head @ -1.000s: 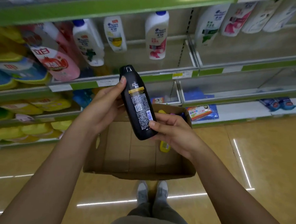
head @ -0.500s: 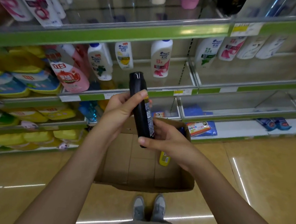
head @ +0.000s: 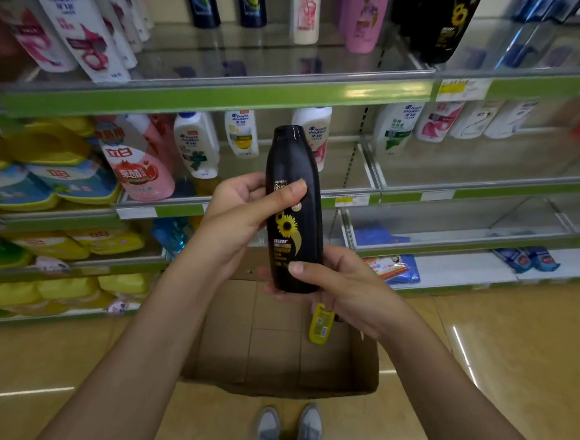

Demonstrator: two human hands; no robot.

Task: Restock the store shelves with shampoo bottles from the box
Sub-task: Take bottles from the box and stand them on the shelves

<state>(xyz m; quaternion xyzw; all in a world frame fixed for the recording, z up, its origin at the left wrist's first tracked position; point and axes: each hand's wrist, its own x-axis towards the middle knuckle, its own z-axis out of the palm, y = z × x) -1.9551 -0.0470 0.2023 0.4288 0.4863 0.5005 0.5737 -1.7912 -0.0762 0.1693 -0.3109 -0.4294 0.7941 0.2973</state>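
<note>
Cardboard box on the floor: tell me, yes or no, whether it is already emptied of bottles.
No: a yellow bottle is still inside the cardboard box, lying against its right wall below the right hand.

We held the shampoo bottle (head: 293,206) upright above the box (head: 279,356), cap uppermost. Our left hand (head: 237,212) lay to the left of the bottle's upper half, thumb across its front; our right hand (head: 342,288) lay to the right of its base, beneath and behind it. The box stood on the floor (head: 511,372) below the bottle, with a small bottle (head: 320,325) inside, against its right wall. The shelves (head: 215,94) stood behind the bottle; our shoes (head: 289,429) stood before the box.
</note>
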